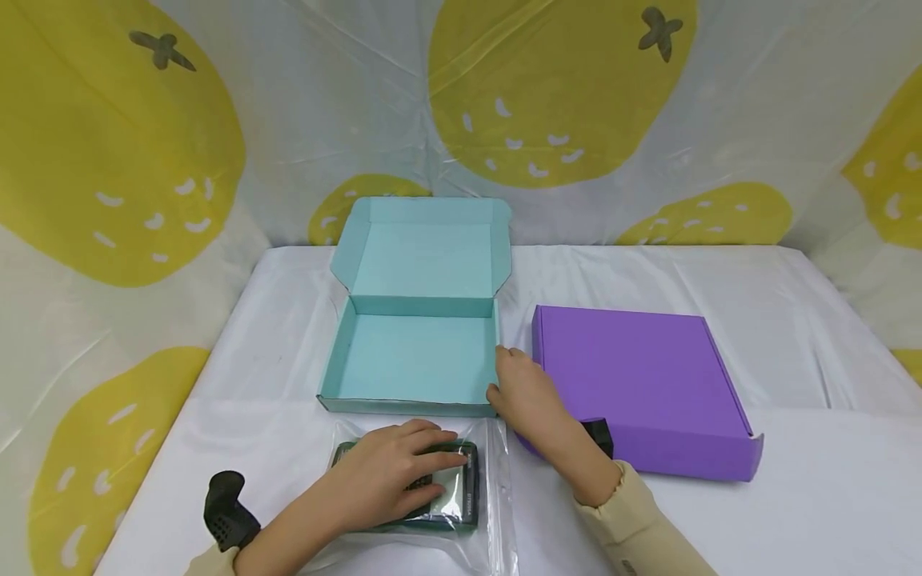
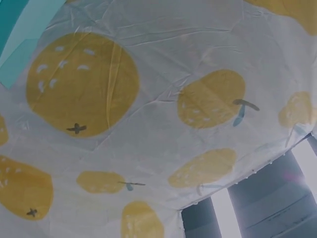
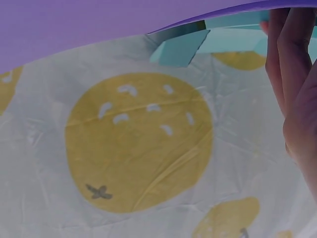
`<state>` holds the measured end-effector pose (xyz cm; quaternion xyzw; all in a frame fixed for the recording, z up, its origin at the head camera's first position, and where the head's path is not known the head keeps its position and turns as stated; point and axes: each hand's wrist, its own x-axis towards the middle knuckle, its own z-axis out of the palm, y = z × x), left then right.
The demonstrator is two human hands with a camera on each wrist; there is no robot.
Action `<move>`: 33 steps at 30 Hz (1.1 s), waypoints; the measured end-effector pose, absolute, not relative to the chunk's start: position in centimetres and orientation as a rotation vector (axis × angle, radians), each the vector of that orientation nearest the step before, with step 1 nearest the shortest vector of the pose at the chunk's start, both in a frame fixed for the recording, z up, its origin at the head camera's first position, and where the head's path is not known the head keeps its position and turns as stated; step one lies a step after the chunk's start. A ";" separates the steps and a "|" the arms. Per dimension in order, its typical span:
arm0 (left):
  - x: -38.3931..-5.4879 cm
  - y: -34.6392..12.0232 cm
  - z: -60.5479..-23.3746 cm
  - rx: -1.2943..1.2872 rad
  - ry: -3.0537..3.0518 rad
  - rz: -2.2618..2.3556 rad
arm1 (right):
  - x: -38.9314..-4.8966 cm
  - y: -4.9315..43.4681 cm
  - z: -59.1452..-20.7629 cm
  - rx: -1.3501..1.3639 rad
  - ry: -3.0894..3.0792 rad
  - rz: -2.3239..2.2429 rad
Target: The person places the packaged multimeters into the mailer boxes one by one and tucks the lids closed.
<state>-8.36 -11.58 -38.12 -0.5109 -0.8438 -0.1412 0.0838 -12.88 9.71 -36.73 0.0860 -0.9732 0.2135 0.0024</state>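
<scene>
The teal box [image 1: 418, 406] stands with its lid up. Just in front of it lies a dark device [image 1: 471, 488] in a clear bag [image 1: 497, 512]. The left hand [image 1: 392, 472] rests on the bagged device, palm down, its fingers apart. The right hand [image 1: 526, 392] is at the teal box's right wall, near the front corner — thumb and fingers clamped on that wall. Right of the teal box sits a purple box [image 1: 641, 376], lid down, and behind it hangs a fruit-print curtain [image 1: 346, 96].
</scene>
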 end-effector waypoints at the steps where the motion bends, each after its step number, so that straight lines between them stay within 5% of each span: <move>1: -8.3 -11.6 -38.1 -1.520 -2.518 -0.417 | -12.9 9.7 -36.7 0.272 -3.050 0.667; 33: -7.5 -12.7 -38.1 -1.482 -2.636 -0.436 | -12.1 9.5 -37.3 0.193 -3.011 0.792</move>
